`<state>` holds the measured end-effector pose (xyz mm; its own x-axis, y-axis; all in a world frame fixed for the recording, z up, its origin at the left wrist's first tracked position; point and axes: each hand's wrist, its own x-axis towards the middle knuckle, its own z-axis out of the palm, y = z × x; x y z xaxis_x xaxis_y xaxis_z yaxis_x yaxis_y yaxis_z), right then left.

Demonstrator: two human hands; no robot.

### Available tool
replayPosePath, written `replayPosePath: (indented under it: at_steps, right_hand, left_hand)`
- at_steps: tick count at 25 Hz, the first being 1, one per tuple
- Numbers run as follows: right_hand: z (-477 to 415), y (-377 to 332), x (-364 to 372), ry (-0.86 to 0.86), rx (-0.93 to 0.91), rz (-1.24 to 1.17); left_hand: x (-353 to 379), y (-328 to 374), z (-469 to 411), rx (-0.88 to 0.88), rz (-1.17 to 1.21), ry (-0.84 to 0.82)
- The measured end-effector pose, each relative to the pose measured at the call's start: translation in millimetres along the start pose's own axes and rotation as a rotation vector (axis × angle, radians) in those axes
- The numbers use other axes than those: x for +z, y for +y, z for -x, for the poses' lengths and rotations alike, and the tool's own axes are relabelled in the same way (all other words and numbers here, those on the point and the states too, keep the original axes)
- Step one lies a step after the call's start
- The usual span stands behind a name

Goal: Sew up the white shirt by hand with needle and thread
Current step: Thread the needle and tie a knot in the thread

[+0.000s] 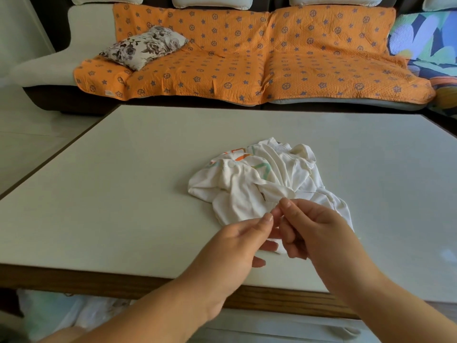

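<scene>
White shirt (247, 194) lies crumpled in a heap on the pale worktop (123, 181), right of centre, with a printed design in orange and green showing among its folds. Both hands hover over its near edge. The left hand (236, 246) has thumb and forefinger brought together at the tips, its other fingers loose. The right hand (319, 226) has its fingers curled in, with its forefinger raised next to the left fingertips (268, 217). Each grip looks like a fine pinch, but whatever is between the fingers is too small to make out, so I cannot tell whether either holds needle or thread. A thin dark line (312, 192) lies across the shirt just beyond the right hand; it could be thread or a needle.

My reading is that this is the preparation step, threading or knotting, with no stitching under way. The next move would call for steady fingertips, then for finding the opening in the cloth and flattening that part.

No container stands on the worktop. Beneath its near edge sit pale bags (61, 310), blurred, contents unclear.
</scene>
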<state>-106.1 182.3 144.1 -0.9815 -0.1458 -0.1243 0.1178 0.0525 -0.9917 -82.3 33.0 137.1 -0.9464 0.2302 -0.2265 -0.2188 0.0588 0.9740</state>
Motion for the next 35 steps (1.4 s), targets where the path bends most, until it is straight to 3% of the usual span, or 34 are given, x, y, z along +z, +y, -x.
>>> replayPosePath:
  at_steps: [11, 20, 35]
  right_hand:
    - [21.2, 3.3, 12.6, -0.083, -0.049, 0.196]
    - [23.0, 19.4, 11.7, -0.088, 0.036, 0.226]
    - [20.5, 26.2, 9.7, -0.166, 0.099, 0.227]
  left_hand:
    - [4.8, -1.1, -1.5, -0.246, 0.575, 0.051]
    - [9.8, -0.7, 1.0, -0.082, 0.298, 0.171]
    - [11.2, -3.8, -2.7, 0.030, 0.249, 0.213]
